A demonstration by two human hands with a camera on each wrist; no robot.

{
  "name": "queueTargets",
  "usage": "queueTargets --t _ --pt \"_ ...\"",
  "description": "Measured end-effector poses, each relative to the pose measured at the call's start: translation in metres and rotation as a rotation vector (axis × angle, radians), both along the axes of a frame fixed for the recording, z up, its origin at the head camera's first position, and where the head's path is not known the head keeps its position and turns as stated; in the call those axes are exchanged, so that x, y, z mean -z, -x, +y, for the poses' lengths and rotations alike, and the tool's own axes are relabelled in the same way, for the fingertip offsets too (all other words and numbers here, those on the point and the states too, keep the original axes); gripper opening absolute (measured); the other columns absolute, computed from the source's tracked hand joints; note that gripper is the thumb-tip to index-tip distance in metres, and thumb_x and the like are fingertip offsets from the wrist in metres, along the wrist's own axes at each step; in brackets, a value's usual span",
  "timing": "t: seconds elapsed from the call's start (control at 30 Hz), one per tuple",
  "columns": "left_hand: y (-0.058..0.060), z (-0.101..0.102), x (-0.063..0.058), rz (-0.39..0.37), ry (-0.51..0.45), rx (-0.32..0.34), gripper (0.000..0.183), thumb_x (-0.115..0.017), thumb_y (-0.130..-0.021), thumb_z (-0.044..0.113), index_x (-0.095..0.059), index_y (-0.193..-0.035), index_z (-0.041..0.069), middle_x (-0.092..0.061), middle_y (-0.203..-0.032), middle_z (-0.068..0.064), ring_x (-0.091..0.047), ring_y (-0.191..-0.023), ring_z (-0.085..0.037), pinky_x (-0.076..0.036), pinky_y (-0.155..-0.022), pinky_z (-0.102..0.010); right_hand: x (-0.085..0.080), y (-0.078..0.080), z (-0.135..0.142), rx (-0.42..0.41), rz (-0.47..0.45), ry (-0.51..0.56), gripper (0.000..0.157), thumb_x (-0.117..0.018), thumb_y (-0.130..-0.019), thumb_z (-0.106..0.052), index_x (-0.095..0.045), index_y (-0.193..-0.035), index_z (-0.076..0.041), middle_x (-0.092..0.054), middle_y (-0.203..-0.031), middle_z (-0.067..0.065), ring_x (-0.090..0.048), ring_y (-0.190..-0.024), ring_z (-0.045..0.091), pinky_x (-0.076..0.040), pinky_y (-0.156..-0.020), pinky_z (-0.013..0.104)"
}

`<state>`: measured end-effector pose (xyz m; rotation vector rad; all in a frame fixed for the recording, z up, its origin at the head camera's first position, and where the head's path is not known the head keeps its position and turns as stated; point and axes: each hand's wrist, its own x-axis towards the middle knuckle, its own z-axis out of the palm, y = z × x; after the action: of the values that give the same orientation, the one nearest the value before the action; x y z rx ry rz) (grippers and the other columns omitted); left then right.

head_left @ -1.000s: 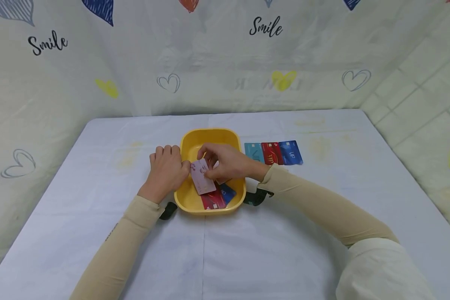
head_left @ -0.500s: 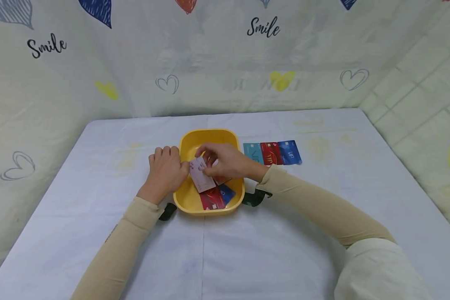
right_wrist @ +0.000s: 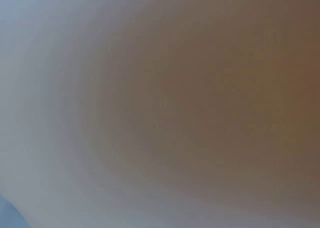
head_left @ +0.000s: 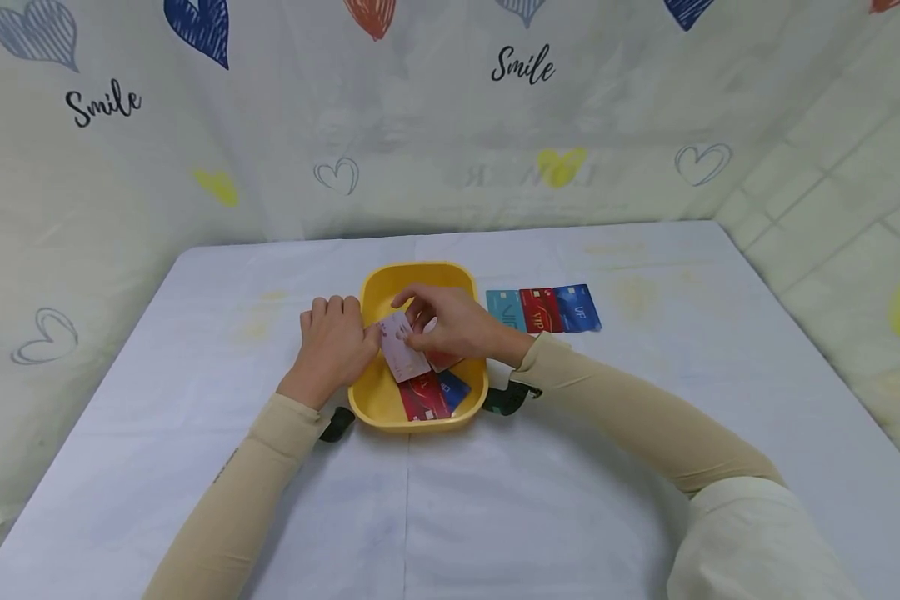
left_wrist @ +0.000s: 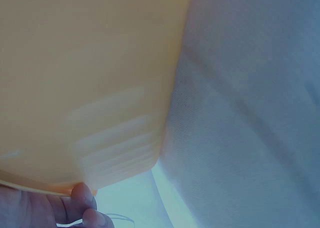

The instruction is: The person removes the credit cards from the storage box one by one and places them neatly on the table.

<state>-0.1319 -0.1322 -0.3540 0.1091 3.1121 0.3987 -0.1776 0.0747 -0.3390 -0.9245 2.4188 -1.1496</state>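
A yellow plastic basin (head_left: pixel 375 400) sits mid-table in the head view. My left hand (head_left: pixel 332 343) grips its left rim; in the left wrist view the fingers (left_wrist: pixel 82 195) curl at the rim beside the wall. Over the inside of the basin, my right hand (head_left: pixel 457 325) pinches a pale pink card (head_left: pixel 405 354) between thumb and fingers. Beneath it lie a red card (head_left: pixel 423 398) and a blue card (head_left: pixel 453 387). Another reddish card (head_left: pixel 442 361) is partly hidden by the right hand. The right wrist view is a close blur.
Right of the basin, a teal card (head_left: pixel 505 308), a red VIP card (head_left: pixel 542 310) and a blue VIP card (head_left: pixel 578 307) lie in a row on the white-covered table (head_left: pixel 495 517). A patterned curtain (head_left: pixel 420 100) hangs behind the far table edge.
The head view has tilted slightly upward. Both hands keep their places at the basin, and the pink card has turned only a little in the right hand, showing more of the reddish card.
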Motion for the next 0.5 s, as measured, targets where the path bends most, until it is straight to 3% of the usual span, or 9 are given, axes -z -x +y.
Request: queueTargets --t 0.5 --pt "-0.0013 -0.0011 -0.0001 0.010 -0.008 0.005 0.040 -0.045 -0.101 0.032 -0.051 -0.112 -0.006 -0.052 -0.102 -0.020 -0.039 -0.106 -0.038 -0.032 -0.093 -0.051 -0.0018 -0.0069 0.0016 0.059 0.043 0.087 0.039 -0.078 -0.088 -0.011 -0.061 -0.123 -0.010 -0.069 -0.103 0.007 -0.068 -0.092 0.017 -0.060 -0.085 0.027"
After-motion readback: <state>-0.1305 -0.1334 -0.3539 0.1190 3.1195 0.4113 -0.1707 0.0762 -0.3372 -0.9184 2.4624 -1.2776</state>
